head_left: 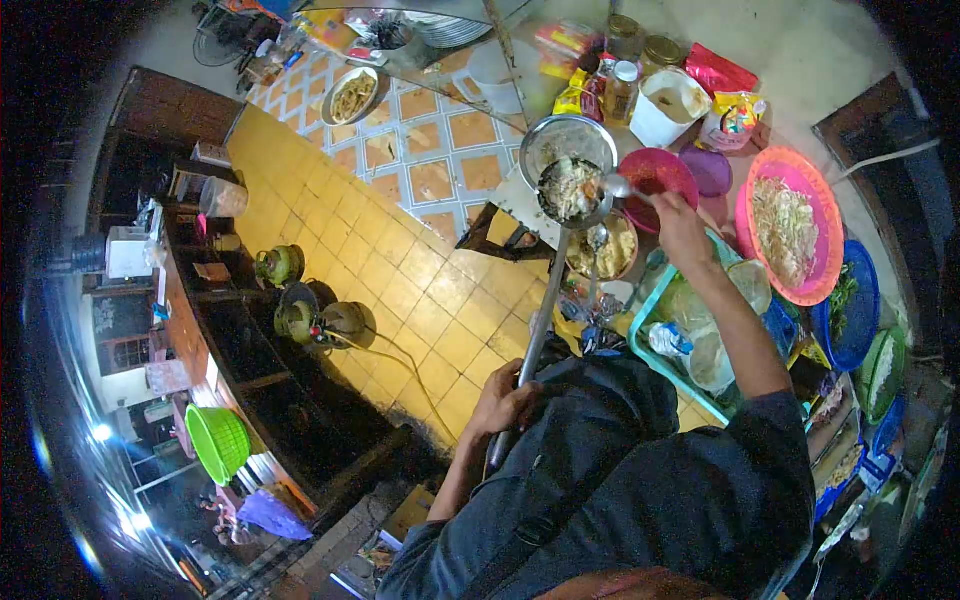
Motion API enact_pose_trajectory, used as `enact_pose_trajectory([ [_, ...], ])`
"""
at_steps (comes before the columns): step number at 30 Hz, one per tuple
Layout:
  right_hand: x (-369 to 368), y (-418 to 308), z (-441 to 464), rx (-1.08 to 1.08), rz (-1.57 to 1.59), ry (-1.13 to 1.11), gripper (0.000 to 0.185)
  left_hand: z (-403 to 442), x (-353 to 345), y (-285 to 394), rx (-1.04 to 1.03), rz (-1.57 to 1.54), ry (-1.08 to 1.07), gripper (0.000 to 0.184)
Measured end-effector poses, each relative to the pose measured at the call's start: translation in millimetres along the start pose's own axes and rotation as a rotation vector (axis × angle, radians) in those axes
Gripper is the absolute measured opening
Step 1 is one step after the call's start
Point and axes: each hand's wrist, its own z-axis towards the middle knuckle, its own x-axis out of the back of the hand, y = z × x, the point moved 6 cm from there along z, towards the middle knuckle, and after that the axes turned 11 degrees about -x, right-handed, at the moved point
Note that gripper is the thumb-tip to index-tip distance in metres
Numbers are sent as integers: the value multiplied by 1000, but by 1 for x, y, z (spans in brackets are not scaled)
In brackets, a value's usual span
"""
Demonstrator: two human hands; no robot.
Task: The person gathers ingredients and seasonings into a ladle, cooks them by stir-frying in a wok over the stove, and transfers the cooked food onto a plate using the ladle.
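My left hand [503, 402] is wrapped round the long handle of a metal ladle [541, 335], which slants up and away from my lap. Its dark bowl holds a pale, shredded food mix [573, 186] with an orange bit. Just beyond and partly under the ladle is a round steel bowl [535, 143]. My right hand [684, 222] grips a metal spoon [617, 187], its blurred head at the right side of the food. Below the ladle stands a bowl of yellowish food [627, 262] with another spoon [598, 238] in it.
On the right are a magenta bowl [665, 178], a pink basket [748, 215] of shredded vegetables, a blue basket [868, 290] of greens and a turquoise crate [640, 335] holding bags. Jars [622, 90] and a white tub [655, 120] stand behind. Gas cylinders [292, 318] are left on yellow tiles.
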Motion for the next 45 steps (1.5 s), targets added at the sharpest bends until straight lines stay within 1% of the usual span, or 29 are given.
enact_pose_trajectory([
  [2,7,10,4,-86,-20,191,25,0,1,-1,41,-43,11,21],
  [3,13,15,7,-240,-50,115,20,1,2,-1,39,-44,14,21],
  [4,11,19,10,-240,-51,116,20,2,3,0,15,-33,15,20],
  [6,-3,41,15,-312,-346,33,18,3,5,1,-7,-18,4,19],
  [7,-12,50,17,-325,-348,32,18,1,8,-4,70,-36,21,21],
  [8,-29,65,20,-388,-354,-49,18,-1,9,-9,148,-53,38,24],
  [9,-47,79,20,-450,-356,-128,18,0,7,-9,151,-47,26,24],
  [10,-63,91,20,-464,-354,-127,18,1,7,-5,94,-58,58,21],
  [11,-85,98,19,-398,-364,-192,17,3,7,-1,36,-69,92,19],
  [12,-94,95,18,-329,-372,-255,15,4,4,1,37,-62,85,19],
  [13,-90,88,11,-271,-193,-125,14,3,3,5,36,-75,136,18],
  [14,-92,88,3,-278,-189,-124,14,3,4,5,36,-80,161,18],
  [16,-74,69,0,-291,-180,-284,12,4,6,0,28,-82,157,18],
  [20,-85,98,-3,-400,-12,-346,19,6,4,-1,-25,-80,119,18],
  [22,-41,71,-8,-479,213,-607,25,8,3,0,9,-63,94,18],
  [23,-44,77,-10,-479,211,-604,25,8,2,-1,45,-47,67,18],
  [25,-47,86,-16,-500,378,-599,25,9,2,1,27,-48,67,17],
  [26,-49,91,-17,-497,375,-597,25,9,1,2,12,-47,69,17],
  [28,-32,75,-14,-534,633,-635,27,9,0,5,-1,-56,83,17],
  [29,-20,62,-11,-528,630,-641,27,8,0,7,-9,-63,95,17],
  [31,8,30,1,-485,569,-579,25,10,1,11,-17,-13,74,17],
  [32,1,30,0,-483,567,-582,25,10,-1,12,-22,41,44,17],
  [34,11,25,10,-141,7,64,19,10,-2,14,-14,12,44,16],
  [35,9,30,13,-179,-43,194,19,10,-3,14,-10,-1,44,16],
  [36,7,32,15,-177,-42,196,19,9,-3,15,-6,-13,44,16],
  [38,-9,52,15,-388,-280,-43,17,8,-4,14,15,-69,62,15],
  [39,-23,61,15,-398,-279,-44,17,7,-6,12,19,-65,54,15],
  [41,-63,85,13,-455,-378,-157,17,5,-1,5,13,-120,168,15],
  [45,-58,69,-6,-453,-367,-231,19,3,4,-3,86,-66,111,18],
])
